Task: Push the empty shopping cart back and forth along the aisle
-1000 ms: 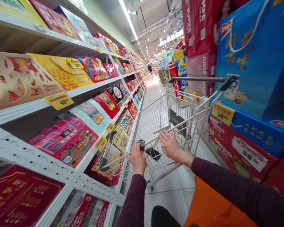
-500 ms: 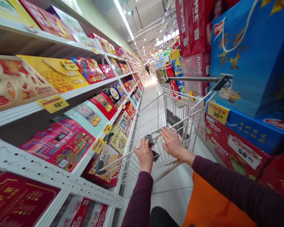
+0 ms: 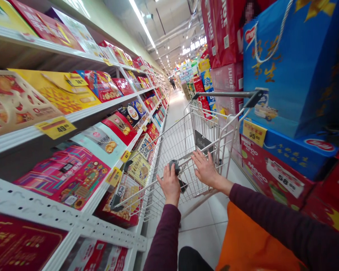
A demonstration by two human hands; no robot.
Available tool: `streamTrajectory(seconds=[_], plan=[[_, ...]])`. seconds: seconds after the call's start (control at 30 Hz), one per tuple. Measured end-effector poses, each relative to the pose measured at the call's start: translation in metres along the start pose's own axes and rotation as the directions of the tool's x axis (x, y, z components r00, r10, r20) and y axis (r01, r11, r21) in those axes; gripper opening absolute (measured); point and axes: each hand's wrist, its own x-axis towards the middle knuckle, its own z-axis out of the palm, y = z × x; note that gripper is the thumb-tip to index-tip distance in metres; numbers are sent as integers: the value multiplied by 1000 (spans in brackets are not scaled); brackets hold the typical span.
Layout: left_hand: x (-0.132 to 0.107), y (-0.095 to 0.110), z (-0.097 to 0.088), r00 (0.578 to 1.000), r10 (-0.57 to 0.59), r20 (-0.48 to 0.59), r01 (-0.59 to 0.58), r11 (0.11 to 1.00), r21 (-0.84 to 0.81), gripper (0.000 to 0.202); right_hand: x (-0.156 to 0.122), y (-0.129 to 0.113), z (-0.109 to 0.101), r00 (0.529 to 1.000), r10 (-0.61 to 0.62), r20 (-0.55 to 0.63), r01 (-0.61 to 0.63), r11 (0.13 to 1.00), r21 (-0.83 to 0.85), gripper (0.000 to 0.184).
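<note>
A wire shopping cart (image 3: 158,158) stands in front of me, and its grey handle bar (image 3: 228,94) is at the far end. My left hand (image 3: 171,185) lies on the near end of the cart, fingers stretched over a dark grey fitting (image 3: 174,166). To its right, my right hand (image 3: 205,169) rests on the near rim with its fingers spread and laid flat. Neither hand is wrapped round the rim. A dark panel (image 3: 203,141) hangs inside the basket, in which I see no goods.
White shelves (image 3: 101,116) of boxed snacks with yellow price tags (image 3: 56,127) run close along the left. Blue gift boxes (image 3: 285,75) and red cartons (image 3: 274,173) are stacked on the right. The tiled aisle (image 3: 177,98) runs ahead, with a person (image 3: 173,82) far off.
The view has turned slightly, so shelves, boxes and cart sit a little further left in the picture. Both hands keep their places on the cart.
</note>
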Motion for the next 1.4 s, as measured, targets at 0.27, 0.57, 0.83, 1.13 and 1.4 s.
streamTrajectory(seconds=[0.27, 0.57, 0.83, 1.13, 1.4], plan=[[7, 41, 11, 996, 88, 6, -85, 973, -214, 45, -8, -13, 14, 996, -92, -15, 93, 995, 33, 61], [-33, -7, 4, 995, -92, -31, 80, 956, -281, 45, -30, -6, 24, 975, -221, 17, 219, 974, 65, 54], [-110, -13, 8, 999, -4, -52, -21, 887, -461, 41, -64, -45, 76, 920, -365, 144, 233, 804, 547, 74], [-165, -59, 5, 857, -486, 170, 455, 560, -692, 42, -88, -88, 115, 821, -484, 302, 235, 769, 595, 62], [-158, -110, 2, 752, -542, 374, 509, 117, -853, 64, -67, -134, 130, 717, -659, 229, 560, 739, 374, 46]])
